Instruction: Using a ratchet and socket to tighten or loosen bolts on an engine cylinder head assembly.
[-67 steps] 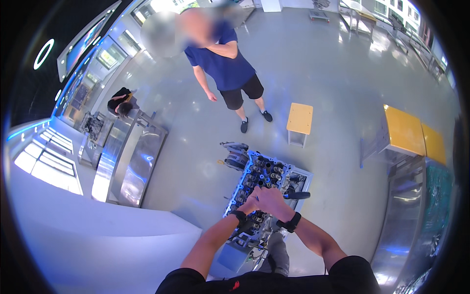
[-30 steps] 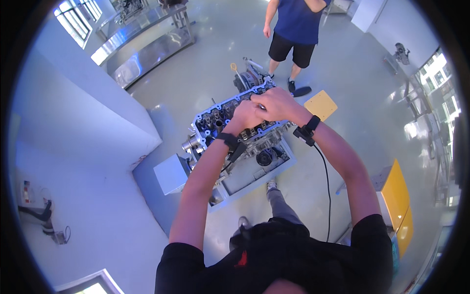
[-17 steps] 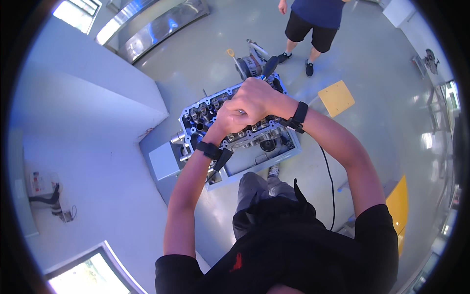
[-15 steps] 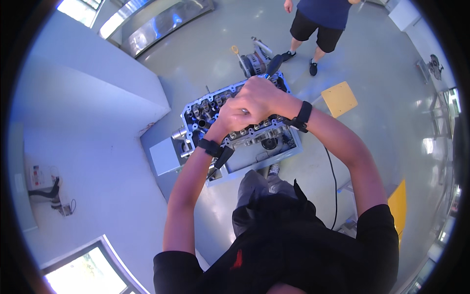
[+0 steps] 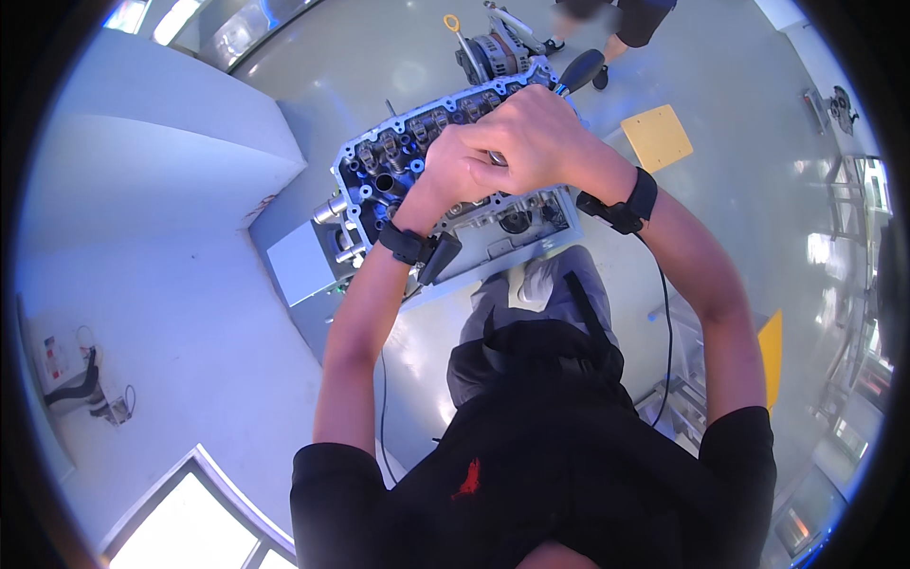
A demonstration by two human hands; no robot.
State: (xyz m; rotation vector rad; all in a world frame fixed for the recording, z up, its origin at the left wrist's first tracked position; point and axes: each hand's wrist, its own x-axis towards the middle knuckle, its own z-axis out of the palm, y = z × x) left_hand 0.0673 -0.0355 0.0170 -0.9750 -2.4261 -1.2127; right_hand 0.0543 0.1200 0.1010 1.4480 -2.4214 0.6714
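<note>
My left hand and my right hand are closed together over an open engine cylinder head with rows of valve parts. Both grip a black-handled metal tool, which points up to the right from beneath my right hand; a bit of metal shows between my fingers, and its working end is hidden. An alternator and a yellow-looped dipstick sit at the engine's far side. Black straps with small devices and cables are on both wrists.
A metal engine stand is below. A white wall ledge lies left. A yellow stool stands right, another yellow panel lower right. Another person stands beyond the engine, mostly out of view. My legs are below the engine.
My view has turned and tilted down, so the other person has slid toward the top edge. The tool's handle has swung from pointing right to pointing up-right along the engine.
</note>
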